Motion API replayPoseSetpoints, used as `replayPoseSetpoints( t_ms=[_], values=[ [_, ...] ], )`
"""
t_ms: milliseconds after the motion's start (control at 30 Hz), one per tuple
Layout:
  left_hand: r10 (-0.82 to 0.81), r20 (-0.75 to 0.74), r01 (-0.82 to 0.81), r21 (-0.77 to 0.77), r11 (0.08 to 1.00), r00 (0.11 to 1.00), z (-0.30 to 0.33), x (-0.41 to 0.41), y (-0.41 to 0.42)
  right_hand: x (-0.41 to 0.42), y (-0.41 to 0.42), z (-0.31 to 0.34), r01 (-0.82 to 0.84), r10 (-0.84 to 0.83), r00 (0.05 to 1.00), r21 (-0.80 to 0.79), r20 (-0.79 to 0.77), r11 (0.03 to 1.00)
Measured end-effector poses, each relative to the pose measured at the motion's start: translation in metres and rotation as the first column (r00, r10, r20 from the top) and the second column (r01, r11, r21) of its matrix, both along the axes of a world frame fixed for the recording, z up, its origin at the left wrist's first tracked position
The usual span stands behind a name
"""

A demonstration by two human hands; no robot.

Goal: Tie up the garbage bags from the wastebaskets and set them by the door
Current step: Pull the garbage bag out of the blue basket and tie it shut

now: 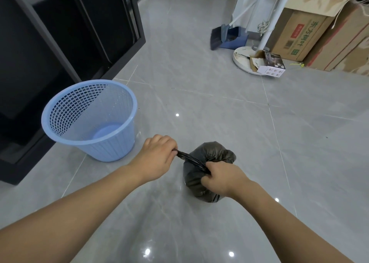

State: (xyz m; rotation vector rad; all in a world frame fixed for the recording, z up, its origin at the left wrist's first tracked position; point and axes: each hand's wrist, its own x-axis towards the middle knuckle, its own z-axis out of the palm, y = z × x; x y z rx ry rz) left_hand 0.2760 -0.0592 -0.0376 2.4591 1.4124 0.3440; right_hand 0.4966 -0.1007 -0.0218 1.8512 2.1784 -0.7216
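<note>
A small black garbage bag (211, 154) sits on the grey tiled floor in front of me, bulging with its contents. My left hand (157, 156) grips a twisted strand of the bag's neck and holds it taut to the left. My right hand (221, 177) is closed on the gathered neck right at the top of the bag and hides part of it. A light blue mesh wastebasket (89, 118) stands to the left of the bag with no bag inside it.
A dark cabinet (60, 42) runs along the left side. At the back right stand a white fan base (242, 59), a small printed box (271, 64), a blue dustpan with a broom (229, 36) and stacked cardboard boxes (319, 36).
</note>
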Motion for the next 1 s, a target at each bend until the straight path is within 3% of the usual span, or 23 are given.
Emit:
replayPoseSetpoints(
  t_ms=[67, 133, 200, 333, 433, 533, 633, 733, 867, 933, 1000],
  values=[
    [0.029, 0.046, -0.027, -0.030, 0.999, 0.999, 0.002, 0.005, 0.004, 0.001, -0.002, 0.000, -0.084, 0.065, 0.992, 0.182, 0.109, 0.980],
    [0.060, 0.099, -0.054, -0.058, 0.997, 0.993, 0.003, 0.009, 0.006, 0.006, -0.005, -0.006, -0.129, 0.085, 0.989, 0.429, 0.121, 0.894],
    [0.061, 0.140, -0.053, -0.060, 0.997, 0.988, 0.004, 0.012, 0.007, 0.012, -0.008, -0.008, -0.159, 0.093, 0.985, 0.565, 0.145, 0.809],
    [0.035, 0.258, -0.010, -0.096, 0.995, 0.965, 0.011, 0.019, 0.006, 0.021, -0.008, -0.002, -0.228, 0.087, 0.965, 0.632, 0.247, 0.741],
    [0.110, 0.394, -0.042, -0.179, 0.983, 0.913, 0.021, 0.028, 0.006, 0.025, -0.009, -0.002, -0.302, 0.150, 0.951, 0.713, 0.269, 0.633],
    [0.155, 0.451, -0.049, -0.239, 0.970, 0.879, 0.028, 0.038, 0.007, 0.030, -0.006, 0.000, -0.368, 0.296, 0.923, 0.792, 0.246, 0.487],
    [0.240, 0.490, -0.077, -0.329, 0.941, 0.838, 0.031, 0.046, 0.007, 0.030, -0.003, 0.007, -0.300, 0.355, 0.922, 0.862, 0.152, 0.408],
    [0.363, 0.515, -0.101, -0.467, 0.878, 0.776, 0.028, 0.049, 0.009, 0.029, -0.002, 0.014, -0.190, 0.331, 0.942, 0.903, 0.056, 0.386],
    [0.408, 0.425, -0.138, -0.536, 0.833, 0.808, 0.020, 0.051, 0.009, 0.031, -0.001, 0.015, -0.188, 0.365, 0.930, 0.914, 0.048, 0.358],
    [0.422, 0.361, -0.182, -0.541, 0.821, 0.832, 0.014, 0.050, 0.009, 0.029, -0.002, 0.017, -0.143, 0.342, 0.940, 0.886, -0.019, 0.441],
    [0.447, 0.363, -0.181, -0.575, 0.798, 0.817, 0.012, 0.046, 0.005, 0.023, -0.003, 0.022, 0.005, 0.200, 0.966, 0.789, -0.162, 0.614]
  ],
)
